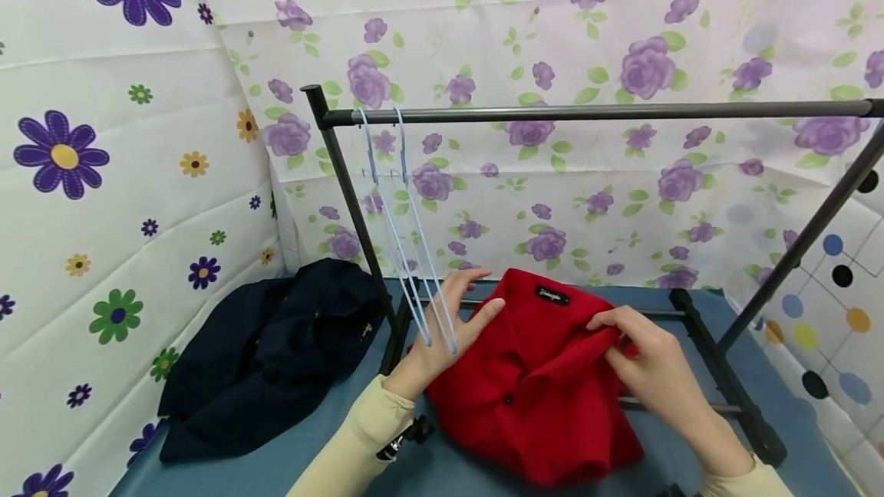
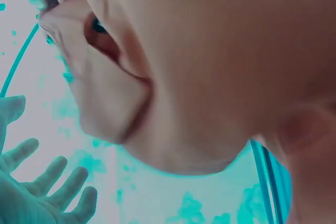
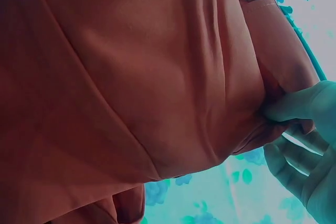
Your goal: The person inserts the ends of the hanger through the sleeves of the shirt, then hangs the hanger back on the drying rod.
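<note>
A red collared shirt (image 1: pixel 545 413) with a black neck label (image 1: pixel 552 294) stands bunched beneath the rack. My right hand (image 1: pixel 645 363) pinches the shirt's edge on the right side; the right wrist view shows the thumb (image 3: pixel 296 104) pressed against the cloth. On the other side, my left hand (image 1: pixel 440 343) is spread beside the collar, its fingers extended and holding nothing. In the left wrist view that hand (image 2: pixel 42 192) appears apart from the fabric. Two light blue hangers (image 1: pixel 403 152) hang from the rail and overlap the left hand in the head view.
A black garment rack with a horizontal rail (image 1: pixel 587 112) spans the scene, its slanted right leg (image 1: pixel 794 251) beyond my right hand. A dark navy garment (image 1: pixel 269 359) lies crumpled at the left on the blue surface (image 1: pixel 345 420). Flower-patterned sheets (image 1: pixel 483 44) enclose the back and left.
</note>
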Demonstrator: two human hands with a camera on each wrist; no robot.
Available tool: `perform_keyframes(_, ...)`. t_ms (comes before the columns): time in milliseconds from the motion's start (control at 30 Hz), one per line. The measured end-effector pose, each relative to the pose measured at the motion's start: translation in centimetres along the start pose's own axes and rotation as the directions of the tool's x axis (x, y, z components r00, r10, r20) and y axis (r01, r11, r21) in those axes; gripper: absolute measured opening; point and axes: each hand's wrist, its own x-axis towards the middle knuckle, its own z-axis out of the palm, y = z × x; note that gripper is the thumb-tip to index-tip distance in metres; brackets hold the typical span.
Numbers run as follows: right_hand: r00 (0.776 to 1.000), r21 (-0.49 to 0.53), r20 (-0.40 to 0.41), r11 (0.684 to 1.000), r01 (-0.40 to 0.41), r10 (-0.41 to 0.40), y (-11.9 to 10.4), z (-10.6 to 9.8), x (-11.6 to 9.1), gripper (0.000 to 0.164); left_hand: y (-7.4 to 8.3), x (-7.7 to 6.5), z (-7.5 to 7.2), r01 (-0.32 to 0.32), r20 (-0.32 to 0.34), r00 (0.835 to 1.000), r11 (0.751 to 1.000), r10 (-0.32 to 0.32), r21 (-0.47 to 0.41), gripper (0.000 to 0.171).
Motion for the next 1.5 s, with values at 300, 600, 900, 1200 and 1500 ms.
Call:
perform_keyframes(300, 0.998, 0.032, -0.012, 0.998, 0.057, -0.057, -0.2, 0.2, 0.1, 0.051, 0.4, 0.5, 1.5, 0.055, 0.185, 0.981, 0.998, -0.05, -0.018, 0.037)
perform_keyframes(600, 0.99, 0.057, -0.018, 0.988, 0.141, -0.14, -0.3, 0.5, 0.0, 0.051, -0.7, 0.7, 3.1, 0.113, 0.375, 0.92, 0.994, -0.11, 0.015, 0.036)
perform_keyframes(900, 0.991, 0.098, -0.021, 0.986, 0.134, -0.133, 0.2, 0.4, -0.6, 0.013, -2.2, 0.0, 2.2, 0.169, 0.424, 0.886, 0.983, -0.186, 0.076, 0.029)
perform_keyframes(1200, 0.99, 0.111, -0.032, 0.984, 0.141, -0.138, 0.6, 0.0, -0.7, 0.019, -2.9, 0.1, 0.8, 0.178, 0.467, 0.864, 0.982, -0.188, 0.065, 0.042)
perform_keyframes(1500, 0.99, 0.202, -0.005, 0.97, 0.138, -0.14, 0.1, 0.3, -0.9, 0.05, -3.1, 0.1, 1.7, 0.092, 0.518, 0.848, 0.994, -0.111, 0.062, 0.038)
